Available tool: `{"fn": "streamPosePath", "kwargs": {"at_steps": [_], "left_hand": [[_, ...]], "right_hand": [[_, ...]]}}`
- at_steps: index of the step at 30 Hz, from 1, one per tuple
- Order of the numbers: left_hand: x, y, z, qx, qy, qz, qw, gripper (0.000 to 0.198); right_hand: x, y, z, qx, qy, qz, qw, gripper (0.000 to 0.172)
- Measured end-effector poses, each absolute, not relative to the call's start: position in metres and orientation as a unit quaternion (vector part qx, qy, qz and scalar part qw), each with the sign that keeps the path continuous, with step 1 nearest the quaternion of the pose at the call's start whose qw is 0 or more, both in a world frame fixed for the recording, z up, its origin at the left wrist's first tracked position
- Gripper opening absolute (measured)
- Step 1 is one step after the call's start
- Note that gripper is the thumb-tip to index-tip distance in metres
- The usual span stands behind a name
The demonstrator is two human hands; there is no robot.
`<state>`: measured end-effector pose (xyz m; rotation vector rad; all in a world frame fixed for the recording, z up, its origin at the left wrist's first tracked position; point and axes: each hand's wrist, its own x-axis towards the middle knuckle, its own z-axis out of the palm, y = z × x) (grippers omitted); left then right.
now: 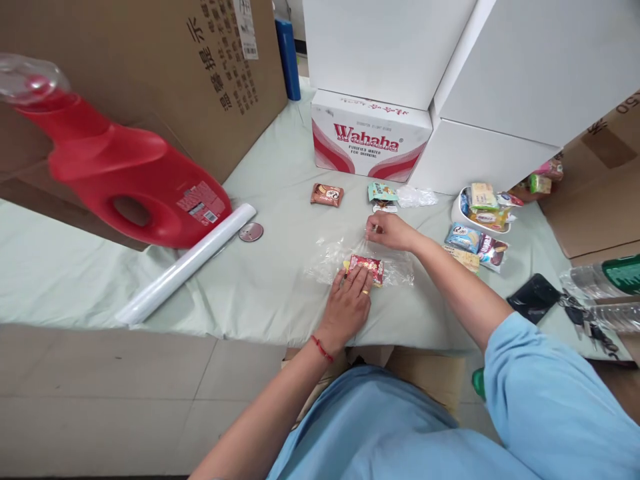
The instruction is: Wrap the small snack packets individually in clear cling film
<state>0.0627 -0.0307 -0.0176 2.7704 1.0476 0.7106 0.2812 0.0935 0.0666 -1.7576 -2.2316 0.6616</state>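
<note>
A red patterned snack packet (373,268) with a bit of yellow at its edge lies on a crinkled sheet of clear plastic film (325,260). My left hand (350,300) rests flat on the packet, fingers stretched out over its near side. Just beyond, my right hand (387,230) is closed in a pinch on the film's far edge, lifting it a little off the table. A brown snack packet (327,195) lies farther back. Behind my right hand are a light green snack packet (383,192) and a crumpled clear wrapper (416,197).
To the left, a red detergent bottle (145,160) stands by a long white roll (187,263) and a round metal disc (251,231). At the right are a white bowl of snacks (457,213), a black pouch (534,298) and keys (587,323). A Wahaha box (370,137) stands behind.
</note>
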Motion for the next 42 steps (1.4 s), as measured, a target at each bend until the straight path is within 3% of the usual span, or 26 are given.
{"fn": "streamPosePath", "kwargs": {"at_steps": [6,12,15,18,21,24,26,30,34,38,42], "left_hand": [[0.063,-0.032,-0.019,0.903,0.349,0.243,0.065,0.053],[0.051,-0.028,-0.014,0.861,0.371,0.304,0.171,0.044],[0.039,-0.025,-0.012,0.804,0.402,0.371,0.234,0.036],[0.028,-0.016,-0.010,0.676,0.531,0.441,0.259,0.027],[0.022,0.003,-0.007,0.562,0.654,0.444,0.245,0.038],[0.024,0.022,-0.007,0.575,0.688,0.357,0.264,0.055],[0.025,0.030,-0.007,0.610,0.682,0.299,0.270,0.053],[0.023,0.027,0.003,0.665,0.651,0.266,0.253,0.028],[0.027,0.014,0.026,0.654,0.607,0.287,0.348,0.012],[0.054,0.002,0.039,0.670,0.540,0.315,0.401,0.013],[0.078,-0.012,0.035,0.754,0.469,0.306,0.342,0.028]], "right_hand": [[0.272,0.031,0.081,-0.520,-0.825,0.193,0.109,0.023],[0.253,-0.021,0.041,-0.496,-0.836,0.208,0.109,0.044],[0.249,-0.027,0.028,-0.516,-0.824,0.204,0.111,0.044],[0.246,-0.027,0.026,-0.521,-0.827,0.189,0.096,0.041],[0.243,-0.027,0.028,-0.510,-0.841,0.162,0.077,0.042],[0.241,-0.026,0.030,-0.509,-0.846,0.144,0.070,0.038],[0.240,-0.025,0.031,-0.507,-0.848,0.141,0.068,0.037],[0.240,-0.025,0.033,-0.503,-0.851,0.137,0.063,0.037],[0.238,-0.027,0.032,-0.494,-0.850,0.161,0.089,0.039],[0.239,-0.032,0.031,-0.474,-0.849,0.189,0.133,0.039],[0.256,-0.040,0.028,-0.447,-0.837,0.251,0.191,0.043]]}}
